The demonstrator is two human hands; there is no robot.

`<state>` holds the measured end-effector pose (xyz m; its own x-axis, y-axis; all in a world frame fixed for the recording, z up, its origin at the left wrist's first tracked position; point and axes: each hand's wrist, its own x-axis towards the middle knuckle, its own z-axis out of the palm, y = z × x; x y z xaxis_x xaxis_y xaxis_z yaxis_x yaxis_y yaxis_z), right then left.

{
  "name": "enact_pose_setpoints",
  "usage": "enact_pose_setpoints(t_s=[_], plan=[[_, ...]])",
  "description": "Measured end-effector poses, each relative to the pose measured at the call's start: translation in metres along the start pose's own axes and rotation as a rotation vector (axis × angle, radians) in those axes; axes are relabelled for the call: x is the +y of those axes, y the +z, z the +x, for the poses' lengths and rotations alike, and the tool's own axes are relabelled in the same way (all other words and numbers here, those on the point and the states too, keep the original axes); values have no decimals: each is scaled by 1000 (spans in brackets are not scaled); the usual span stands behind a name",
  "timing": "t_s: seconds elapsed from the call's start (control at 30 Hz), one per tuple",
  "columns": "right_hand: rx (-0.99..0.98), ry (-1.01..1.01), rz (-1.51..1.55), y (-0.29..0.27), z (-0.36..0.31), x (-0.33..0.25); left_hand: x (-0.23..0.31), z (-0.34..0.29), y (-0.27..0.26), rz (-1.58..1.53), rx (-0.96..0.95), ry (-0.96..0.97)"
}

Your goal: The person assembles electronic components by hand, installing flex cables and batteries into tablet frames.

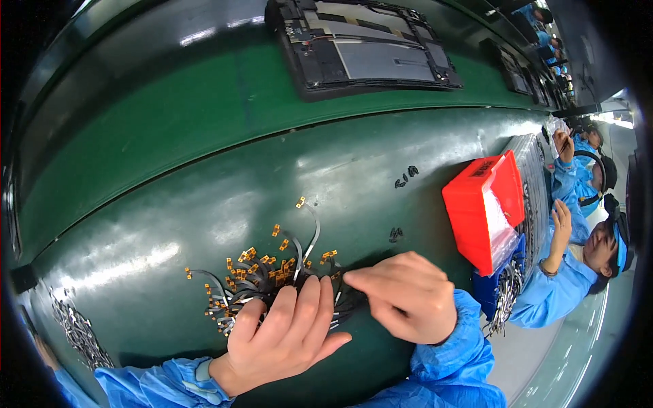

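Note:
A heap of thin black flat cables (255, 279) with small gold-orange connector ends lies on the green table in front of me. My left hand (289, 333) rests over the near side of the heap, palm down, its fingers stretched out on the cables. Just right of it, my right hand (408, 296) is closed, with the index fingertip at the heap's right edge. Whatever its fingers pinch is hidden. A single cable (314, 231) sticks up and away from the far side of the heap.
A red bin (469, 211) with clear plastic bags stands at the right, beside a blue bin (486, 292) full of cables. Another cable pile (81, 333) lies far left. Beyond the table edge, an opened black device (381, 58) sits on a green surface. Co-workers in blue (561, 285) sit at right.

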<state>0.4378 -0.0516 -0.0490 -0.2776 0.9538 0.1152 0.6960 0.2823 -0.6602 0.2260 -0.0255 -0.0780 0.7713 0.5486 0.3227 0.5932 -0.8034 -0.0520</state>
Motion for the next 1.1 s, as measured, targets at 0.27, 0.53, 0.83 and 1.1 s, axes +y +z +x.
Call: enact_pose_setpoints(t_s=[0.27, 0.53, 0.83, 1.1], plan=[[330, 197, -308, -26, 1, 15, 1, -3, -1, -64, -48, 111], [190, 97, -268, -19, 0, 28, 1, 1, 0, -92, -28, 90], [99, -3, -295, -14, 5, 31, 1, -3, 2, -124, -54, 126], [63, -205, -281, 3, 3, 22, 5, -2, 5, -112, -9, 87]])
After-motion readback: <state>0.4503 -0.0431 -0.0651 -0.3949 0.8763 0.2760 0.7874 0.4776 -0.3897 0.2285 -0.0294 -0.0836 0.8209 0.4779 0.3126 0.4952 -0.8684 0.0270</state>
